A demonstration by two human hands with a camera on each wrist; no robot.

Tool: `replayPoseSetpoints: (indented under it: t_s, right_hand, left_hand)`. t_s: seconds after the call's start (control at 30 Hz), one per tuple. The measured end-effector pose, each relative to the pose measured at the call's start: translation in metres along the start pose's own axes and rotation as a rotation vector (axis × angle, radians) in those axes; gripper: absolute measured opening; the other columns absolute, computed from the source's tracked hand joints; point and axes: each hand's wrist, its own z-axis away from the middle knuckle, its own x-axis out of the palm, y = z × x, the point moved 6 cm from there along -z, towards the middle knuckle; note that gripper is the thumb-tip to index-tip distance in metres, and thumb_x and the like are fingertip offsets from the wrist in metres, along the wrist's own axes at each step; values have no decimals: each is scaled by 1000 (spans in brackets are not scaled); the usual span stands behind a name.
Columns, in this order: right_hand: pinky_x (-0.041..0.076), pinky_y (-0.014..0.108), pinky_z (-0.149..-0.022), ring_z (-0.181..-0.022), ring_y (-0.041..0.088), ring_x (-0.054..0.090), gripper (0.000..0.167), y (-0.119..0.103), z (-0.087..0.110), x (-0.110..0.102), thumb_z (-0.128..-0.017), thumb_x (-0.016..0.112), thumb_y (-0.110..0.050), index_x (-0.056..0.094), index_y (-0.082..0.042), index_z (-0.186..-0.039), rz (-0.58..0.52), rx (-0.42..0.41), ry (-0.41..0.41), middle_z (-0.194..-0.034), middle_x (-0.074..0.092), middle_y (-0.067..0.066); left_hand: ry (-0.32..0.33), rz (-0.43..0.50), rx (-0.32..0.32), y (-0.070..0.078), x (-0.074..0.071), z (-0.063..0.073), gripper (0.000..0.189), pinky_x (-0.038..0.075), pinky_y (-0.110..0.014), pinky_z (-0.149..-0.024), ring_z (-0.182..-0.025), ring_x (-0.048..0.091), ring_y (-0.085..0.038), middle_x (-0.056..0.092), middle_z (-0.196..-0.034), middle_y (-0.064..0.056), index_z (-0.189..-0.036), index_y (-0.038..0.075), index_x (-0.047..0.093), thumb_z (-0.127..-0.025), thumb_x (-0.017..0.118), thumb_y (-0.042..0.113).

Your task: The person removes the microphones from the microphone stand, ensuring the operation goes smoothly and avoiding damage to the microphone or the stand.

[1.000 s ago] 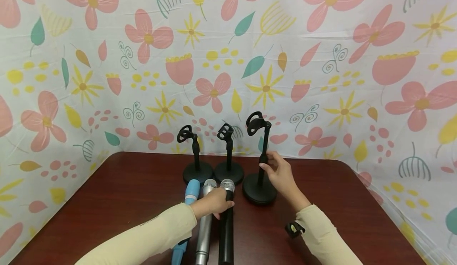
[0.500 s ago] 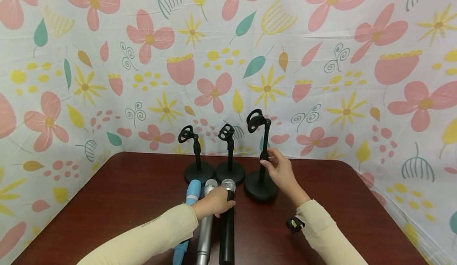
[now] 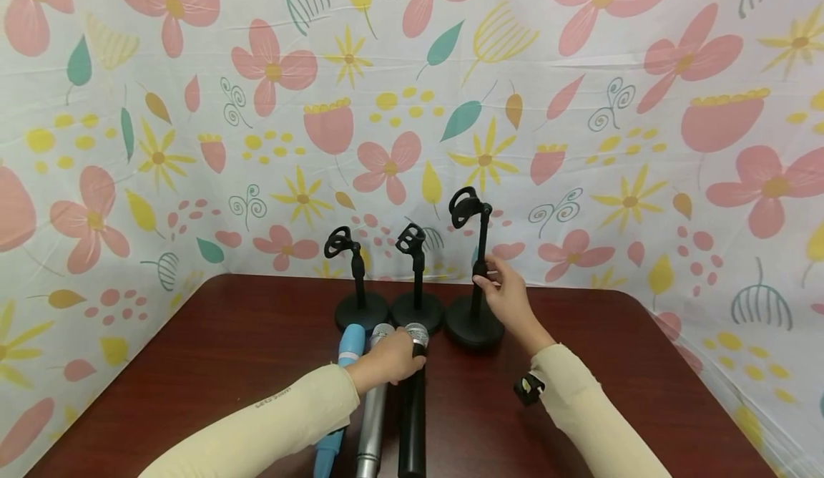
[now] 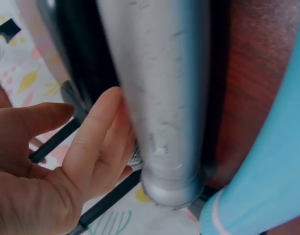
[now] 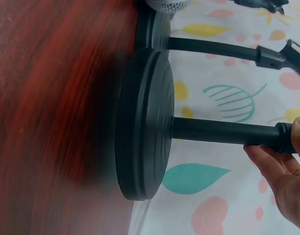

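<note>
My right hand (image 3: pixel 510 299) pinches the collar on the pole of the tallest black microphone stand (image 3: pixel 474 324); thumb and fingers sit on either side in the right wrist view. A dark shadow lies under its round base (image 5: pixel 145 125). My left hand (image 3: pixel 388 358) grips the black microphone (image 3: pixel 412 428) just below its mesh head, thumb on one side and fingers on the other. Next to it lie a silver microphone (image 3: pixel 371 428) and a blue one (image 3: pixel 352 340), heads pointing away. In the left wrist view the silver barrel (image 4: pixel 160 98) runs beside my fingers.
Two shorter black stands stand at the back, one left (image 3: pixel 362 311) and one in the middle (image 3: pixel 417 310), each with an open clip on top. The dark red table (image 3: pixel 212 349) ends at a flower-printed cloth (image 3: pixel 386 49). The middle stand is close to the lifted one's base.
My right hand has moved the tallest stand back and a little up, toward the row of the other stands. My left hand has stayed at the black microphone, shifting only slightly.
</note>
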Motion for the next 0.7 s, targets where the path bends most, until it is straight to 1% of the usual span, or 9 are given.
replayPoseSetpoints:
  t_s: [0.03,0.1,0.17,0.23,0.33,0.47,0.6,0.67,0.7]
  right_hand:
    - [52,51,-84,-101,39,63,38,2,-2,0,-90,64,1,53,5,-127,-2,12,3,-108,60,25]
    - [52,51,-84,-102,39,63,38,7,-4,0,-91,64,1,53,5,-127,-2,31,9,-109,59,25]
    - [52,50,-84,-102,40,63,38,10,-6,1,-91,63,1,53,6,-127,-3,45,19,-110,59,26]
    - [52,50,-85,-103,40,62,37,13,-8,1,-91,63,0,53,6,-127,3,52,30,-111,59,26]
    - [51,51,-86,-103,42,62,37,16,-9,1,-91,63,1,53,7,-126,11,57,47,-112,58,28]
    - [51,51,-86,-102,43,62,37,19,-11,2,-90,64,2,53,8,-125,5,56,70,-110,58,28]
    - [52,51,-84,-100,43,63,36,21,-12,4,-89,65,2,55,8,-123,-2,45,83,-107,60,28]
    - [52,51,-84,-99,43,63,35,23,-12,4,-89,66,2,55,7,-122,-1,41,90,-107,60,28]
    - [52,51,-84,-99,42,63,35,24,-11,4,-89,66,2,55,7,-122,0,42,91,-107,60,28]
  left_hand:
    - [4,-6,0,1,-3,0,60,52,-27,-54,-52,62,-21,53,-121,-35,-126,-23,45,-91,66,21]
    - [15,-18,9,3,-8,1,58,52,-28,-56,-53,63,-22,58,-109,-31,-124,-22,47,-92,66,22]
    - [27,-16,18,5,-13,1,56,51,-28,-55,-51,60,-21,59,-91,-23,-123,-22,47,-92,65,22]
    - [30,35,25,6,-18,1,54,48,-27,-49,-40,55,-17,55,-76,-16,-123,-22,46,-94,62,19]
    - [59,81,39,8,-28,-1,48,45,-28,-48,-42,50,-16,52,-69,-12,-121,-21,47,-96,58,18]
    - [161,111,69,13,-48,-4,36,45,-31,-50,-51,53,-18,57,-69,-12,-113,-15,55,-96,56,16]
    - [277,147,95,13,-68,-7,25,47,-30,-54,-57,59,-16,65,-73,-10,-109,-8,60,-96,55,12]
    - [327,172,117,14,-77,-9,23,49,-30,-58,-63,62,-16,68,-80,-9,-108,-6,62,-95,55,11]
    - [349,184,135,15,-81,-11,22,49,-30,-59,-63,62,-18,69,-83,-10,-109,-6,62,-95,54,10]
